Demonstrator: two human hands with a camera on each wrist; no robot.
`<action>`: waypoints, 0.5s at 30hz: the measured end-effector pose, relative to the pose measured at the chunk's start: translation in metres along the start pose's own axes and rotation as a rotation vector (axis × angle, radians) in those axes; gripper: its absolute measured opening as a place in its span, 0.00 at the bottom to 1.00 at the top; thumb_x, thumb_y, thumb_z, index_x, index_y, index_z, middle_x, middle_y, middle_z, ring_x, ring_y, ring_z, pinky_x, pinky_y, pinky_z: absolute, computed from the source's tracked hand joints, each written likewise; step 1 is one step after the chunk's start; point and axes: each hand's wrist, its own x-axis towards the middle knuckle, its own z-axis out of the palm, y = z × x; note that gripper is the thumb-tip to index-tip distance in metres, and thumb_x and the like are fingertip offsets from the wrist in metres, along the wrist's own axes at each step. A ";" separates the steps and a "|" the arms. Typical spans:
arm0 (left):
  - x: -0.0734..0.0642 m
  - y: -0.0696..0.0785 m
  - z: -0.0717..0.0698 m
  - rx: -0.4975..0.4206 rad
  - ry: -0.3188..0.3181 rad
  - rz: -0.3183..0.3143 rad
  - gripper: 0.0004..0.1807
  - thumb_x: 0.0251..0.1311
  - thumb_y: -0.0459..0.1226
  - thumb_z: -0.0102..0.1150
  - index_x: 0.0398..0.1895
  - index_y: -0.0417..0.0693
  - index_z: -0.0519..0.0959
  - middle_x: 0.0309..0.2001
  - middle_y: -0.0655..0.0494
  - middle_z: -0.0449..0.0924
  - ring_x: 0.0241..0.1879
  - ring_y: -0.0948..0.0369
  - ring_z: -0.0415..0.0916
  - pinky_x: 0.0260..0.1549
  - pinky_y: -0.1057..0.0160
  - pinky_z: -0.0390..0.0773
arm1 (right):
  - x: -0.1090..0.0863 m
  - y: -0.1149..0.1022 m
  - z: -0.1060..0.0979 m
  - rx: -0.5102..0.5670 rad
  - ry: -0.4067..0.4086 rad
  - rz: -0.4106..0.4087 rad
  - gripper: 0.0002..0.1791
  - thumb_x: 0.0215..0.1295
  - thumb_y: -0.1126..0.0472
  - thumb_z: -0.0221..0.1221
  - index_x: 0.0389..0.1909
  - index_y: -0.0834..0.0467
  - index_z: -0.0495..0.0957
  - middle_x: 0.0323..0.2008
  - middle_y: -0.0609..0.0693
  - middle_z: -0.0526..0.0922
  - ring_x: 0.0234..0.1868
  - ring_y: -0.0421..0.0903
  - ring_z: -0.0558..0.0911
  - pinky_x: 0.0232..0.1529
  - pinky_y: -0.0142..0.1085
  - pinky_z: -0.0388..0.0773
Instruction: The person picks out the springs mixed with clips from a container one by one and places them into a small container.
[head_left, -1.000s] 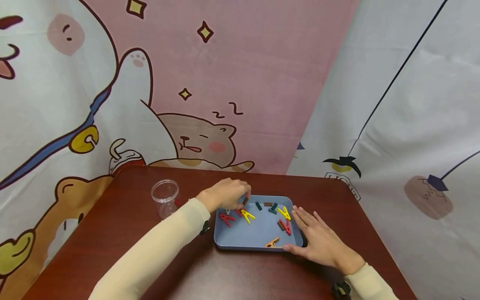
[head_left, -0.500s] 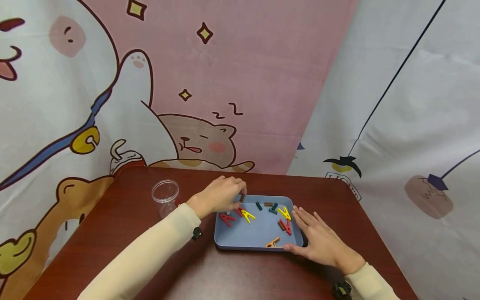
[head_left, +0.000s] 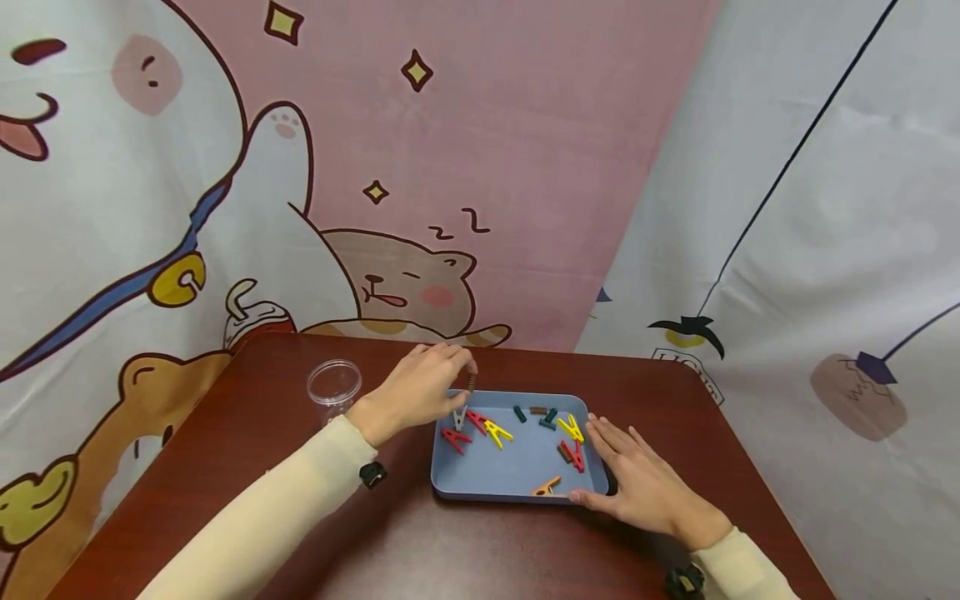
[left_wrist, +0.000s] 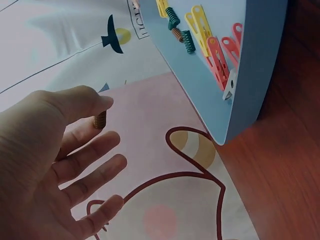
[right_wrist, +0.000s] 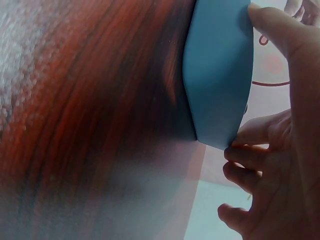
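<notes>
The left forearm [head_left: 262, 504], sleeved in cream, is stretched forward, and the left hand [head_left: 416, 387] is held by the far left corner of the blue-grey tray [head_left: 498, 472], its back turned up. A brown spring [left_wrist: 100, 119] is clamped between thumb and index finger by this grip, with the other three fingers loosely spread. The spring is held clear of the tray's floor, where a grey clip [head_left: 460, 418] is seen near that corner. The right hand [head_left: 637, 479] is rested against the near right corner, its grip spread apart: the thumb is placed at the near rim, the fingers along the right side.
</notes>
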 end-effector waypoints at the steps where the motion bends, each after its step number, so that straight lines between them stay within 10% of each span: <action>1: -0.002 -0.001 -0.001 0.001 0.011 -0.006 0.16 0.73 0.46 0.81 0.57 0.55 0.87 0.60 0.56 0.92 0.64 0.52 0.88 0.71 0.40 0.84 | 0.000 0.000 0.000 -0.001 0.001 -0.003 0.69 0.68 0.13 0.64 0.90 0.63 0.66 0.92 0.61 0.67 0.91 0.67 0.69 0.86 0.76 0.64; 15: -0.030 -0.013 -0.012 -0.011 0.172 -0.125 0.20 0.71 0.44 0.83 0.61 0.50 0.89 0.61 0.52 0.93 0.64 0.48 0.89 0.70 0.38 0.84 | 0.001 0.001 0.001 0.007 -0.005 0.012 0.70 0.68 0.12 0.63 0.91 0.64 0.66 0.92 0.62 0.66 0.92 0.67 0.68 0.87 0.76 0.63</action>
